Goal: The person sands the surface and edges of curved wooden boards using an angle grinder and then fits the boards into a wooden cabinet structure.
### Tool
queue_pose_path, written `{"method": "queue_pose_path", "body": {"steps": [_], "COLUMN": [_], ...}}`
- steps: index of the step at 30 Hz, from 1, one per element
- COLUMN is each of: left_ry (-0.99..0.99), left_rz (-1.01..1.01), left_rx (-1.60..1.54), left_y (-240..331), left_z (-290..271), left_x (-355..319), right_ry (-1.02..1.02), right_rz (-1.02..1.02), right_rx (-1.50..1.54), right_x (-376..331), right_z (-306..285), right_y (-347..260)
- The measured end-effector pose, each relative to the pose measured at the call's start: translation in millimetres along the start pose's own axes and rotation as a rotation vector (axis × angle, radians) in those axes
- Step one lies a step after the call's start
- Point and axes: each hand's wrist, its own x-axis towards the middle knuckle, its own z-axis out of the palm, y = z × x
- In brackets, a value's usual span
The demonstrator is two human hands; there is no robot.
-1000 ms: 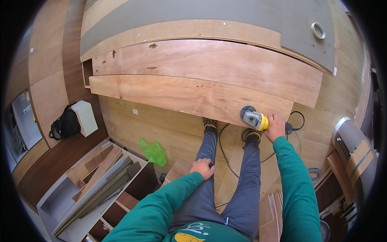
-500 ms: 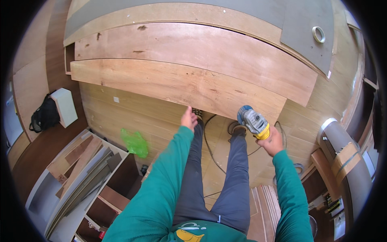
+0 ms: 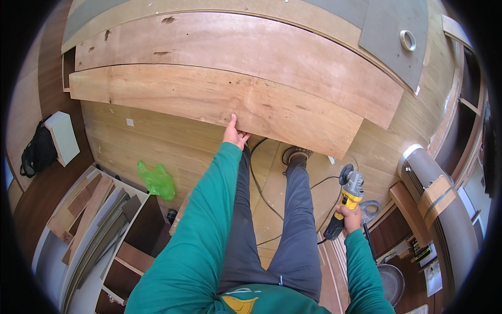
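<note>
Long green sleeves reach both wrists — grey trousers, dark shoes (a yellow emblem on the chest).

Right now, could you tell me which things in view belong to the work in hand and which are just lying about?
In hand:
- left hand on the edge of the top plywood sheet
- right hand holding the yellow angle grinder
- grinder cord

Lying about:
- green plastic bag
- tape roll
- black backpack
- offcuts
</note>
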Motion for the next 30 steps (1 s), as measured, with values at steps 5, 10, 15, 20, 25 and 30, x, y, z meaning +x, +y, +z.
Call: {"method": "queue_pose_path", "body": {"steps": [5, 10, 15, 20, 25, 30], "left_ry": [0.005, -0.031, -0.014, 0.176, 0.131, 0.147], "left_rz": [0.017, -0.009, -0.021, 0.032, 1.266, 1.351], "left_rx": [0.090, 0.145, 0.106, 0.167, 1.480, 1.916], "left_y": [-4, -10, -3, -5, 6, 46], "left_z": [-4, -21, -28, -14, 38, 143], "left_x": [-6, -14, -4, -22, -47, 8], "right_ry": [0.054, 0.054, 0.087, 0.056, 0.074, -0.019], "right_rz": [0.037, 0.048, 0.072, 0.091, 0.101, 0.124], "right_rx": [0.081, 0.005, 0.042, 0.090, 0.110, 0.157], "right_x": [-11, -9, -15, -18, -18, -11], "right_z": [-11, -18, -1, -3, -7, -17], "right_y": [25, 36, 20, 23, 26, 27]}}
